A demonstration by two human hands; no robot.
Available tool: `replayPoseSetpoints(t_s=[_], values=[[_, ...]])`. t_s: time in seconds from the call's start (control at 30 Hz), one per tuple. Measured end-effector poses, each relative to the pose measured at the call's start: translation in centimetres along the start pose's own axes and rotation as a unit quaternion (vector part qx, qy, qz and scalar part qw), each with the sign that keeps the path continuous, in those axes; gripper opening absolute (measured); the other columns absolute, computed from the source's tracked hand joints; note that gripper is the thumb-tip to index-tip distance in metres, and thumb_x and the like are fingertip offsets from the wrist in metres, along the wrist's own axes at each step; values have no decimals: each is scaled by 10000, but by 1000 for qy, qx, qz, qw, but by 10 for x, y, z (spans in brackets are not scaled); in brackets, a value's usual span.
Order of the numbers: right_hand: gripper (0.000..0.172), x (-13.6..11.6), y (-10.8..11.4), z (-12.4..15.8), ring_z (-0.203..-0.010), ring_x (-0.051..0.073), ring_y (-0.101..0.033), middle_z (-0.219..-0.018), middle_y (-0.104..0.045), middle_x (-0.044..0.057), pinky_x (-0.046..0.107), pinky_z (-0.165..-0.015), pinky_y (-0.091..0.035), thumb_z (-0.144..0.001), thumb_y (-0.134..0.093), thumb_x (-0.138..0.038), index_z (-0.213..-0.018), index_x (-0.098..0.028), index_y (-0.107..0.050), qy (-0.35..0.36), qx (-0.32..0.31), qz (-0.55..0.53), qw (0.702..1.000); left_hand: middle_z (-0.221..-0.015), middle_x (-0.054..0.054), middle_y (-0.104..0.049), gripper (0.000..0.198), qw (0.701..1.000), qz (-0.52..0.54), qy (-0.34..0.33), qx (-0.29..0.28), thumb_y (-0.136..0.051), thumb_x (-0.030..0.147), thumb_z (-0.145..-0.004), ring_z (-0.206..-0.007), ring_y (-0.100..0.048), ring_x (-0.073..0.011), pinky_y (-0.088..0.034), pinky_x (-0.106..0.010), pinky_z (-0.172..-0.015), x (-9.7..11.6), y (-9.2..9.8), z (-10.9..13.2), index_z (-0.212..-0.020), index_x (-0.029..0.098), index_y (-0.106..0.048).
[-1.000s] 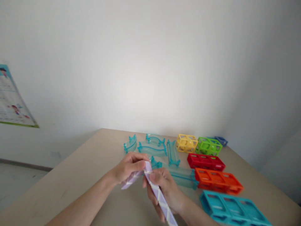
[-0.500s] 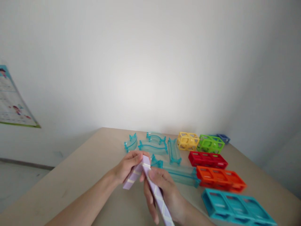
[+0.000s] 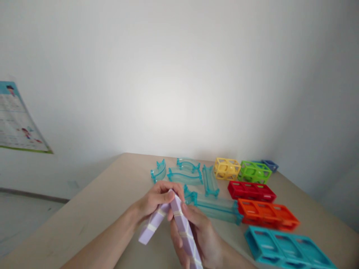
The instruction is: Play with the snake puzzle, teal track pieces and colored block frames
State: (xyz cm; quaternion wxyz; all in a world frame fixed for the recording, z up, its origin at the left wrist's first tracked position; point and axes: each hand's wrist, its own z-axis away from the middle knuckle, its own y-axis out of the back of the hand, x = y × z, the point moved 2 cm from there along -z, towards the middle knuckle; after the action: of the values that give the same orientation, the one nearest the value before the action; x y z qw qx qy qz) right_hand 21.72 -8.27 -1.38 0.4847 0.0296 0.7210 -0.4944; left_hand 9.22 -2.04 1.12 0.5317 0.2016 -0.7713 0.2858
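Above the near part of the table, both my hands hold a long lavender segmented strip with cream bands across it, bent into an upside-down V. My left hand pinches it at the bend between thumb and fingers, the shorter leg pointing down to the left. Around the longer leg, which runs down to the bottom edge of the picture, my right hand is closed, its thumb on the side just below the bend. The left fingertips behind the bend are partly hidden.
Clear teal track pieces lie beyond my hands, with a longer one beside the right hand. Open-frame blocks stand to the right: yellow, green, blue, red, orange and turquoise. A white wall rises behind the table.
The strip's shorter leg has swung down and left, and the strip has turned to show more of its side. Both hands keep their hold. My view has shifted slightly left.
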Motion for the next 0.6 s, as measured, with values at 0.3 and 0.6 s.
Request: replayPoseSetpoints(t_s=[0.3, 0.6], values=[[485, -5, 2, 1, -255, 97, -470, -429, -487, -52, 145, -237, -328, -861, -452, -617, -827, -146, -559, 37, 50, 13, 998, -503, -27, -615, 374, 996, -17, 25, 79, -622, 456, -820, -421, -566, -132, -379, -204, -451, -4, -2, -8, -938, 102, -638], [523, -6, 2, 1, -246, 100, -458, -422, -490, -53, 148, -242, -313, -872, -375, -668, -832, -168, -525, 49, 80, 28, 995, -586, -49, -612, 567, 970, -212, -8, 116, -526, 565, -840, -556, -539, -142, -370, -228, -534, 4, -4, -3, -1072, 62, -646]])
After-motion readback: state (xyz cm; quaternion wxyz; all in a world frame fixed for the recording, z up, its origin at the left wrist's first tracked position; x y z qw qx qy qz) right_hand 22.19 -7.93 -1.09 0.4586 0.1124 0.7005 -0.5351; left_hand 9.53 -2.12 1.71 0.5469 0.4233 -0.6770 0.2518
